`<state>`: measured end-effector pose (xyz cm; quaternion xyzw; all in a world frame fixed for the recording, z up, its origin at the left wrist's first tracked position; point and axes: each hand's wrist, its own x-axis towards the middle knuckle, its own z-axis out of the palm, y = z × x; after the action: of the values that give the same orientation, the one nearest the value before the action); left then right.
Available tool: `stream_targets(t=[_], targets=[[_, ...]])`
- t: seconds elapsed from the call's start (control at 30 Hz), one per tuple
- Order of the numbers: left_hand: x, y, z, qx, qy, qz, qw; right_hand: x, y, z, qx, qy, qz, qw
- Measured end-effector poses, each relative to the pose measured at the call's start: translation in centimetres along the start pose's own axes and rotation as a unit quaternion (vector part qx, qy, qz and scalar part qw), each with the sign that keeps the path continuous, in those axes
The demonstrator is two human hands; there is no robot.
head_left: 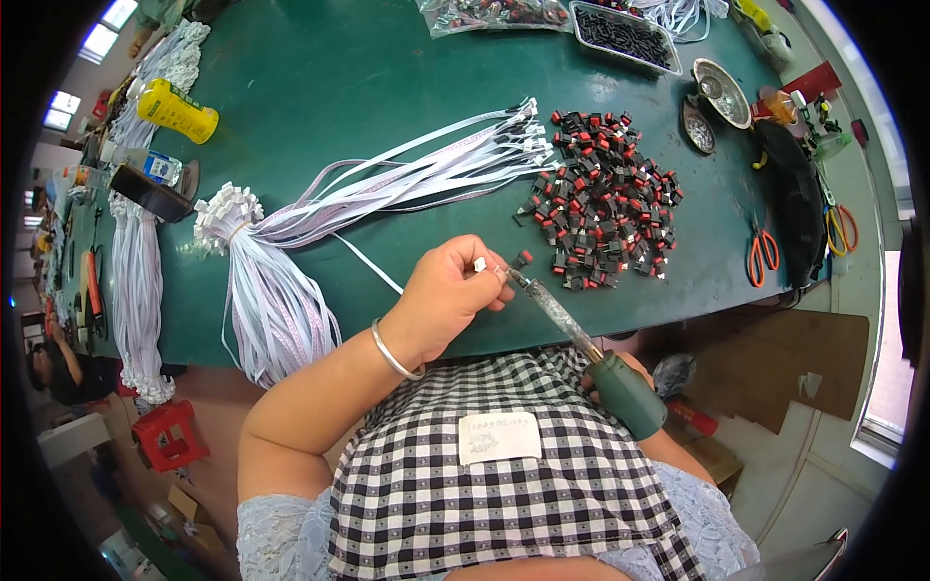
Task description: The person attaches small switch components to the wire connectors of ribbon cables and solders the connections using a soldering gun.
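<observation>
My left hand (pixel 448 290) is closed in a pinch above the near edge of the green table. Its fingers hold the end of a white flat wire (pixel 366 259), which runs back toward a bundle. A small white piece (pixel 480 263) shows between thumb and forefinger. My right hand (pixel 635 366) grips a soldering iron (pixel 562 318) and is largely hidden behind the green handle. The iron's tip meets a small red-and-black rocker switch (pixel 523 259) just beside my left fingertips. Exactly how wire and switch touch is too small to tell.
A pile of rocker switches (pixel 605 198) lies right of the tied wire bundle (pixel 281 300). Orange-handled scissors (pixel 762 257), a metal bowl (pixel 722 94) and a plastic tub (pixel 625 39) of black parts stand beyond. A phone (pixel 152 194) and yellow bottle (pixel 178 110) are at left.
</observation>
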<state>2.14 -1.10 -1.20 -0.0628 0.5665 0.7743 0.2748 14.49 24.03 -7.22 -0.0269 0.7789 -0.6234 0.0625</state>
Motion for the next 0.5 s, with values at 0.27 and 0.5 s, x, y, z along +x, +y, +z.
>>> stream_targets(t=[0.27, 0.5], targets=[[0.2, -0.1, 0.1, 0.0, 0.004, -0.006, 1.0, 1.3, -1.0, 0.2, -0.101, 0.009, -0.175, 0.979], [-1.0, 0.3, 0.6, 0.065, -0.006, 0.038, 0.997, 6.2, -5.5, 2.6, 0.293, 0.09, 0.111, 0.945]])
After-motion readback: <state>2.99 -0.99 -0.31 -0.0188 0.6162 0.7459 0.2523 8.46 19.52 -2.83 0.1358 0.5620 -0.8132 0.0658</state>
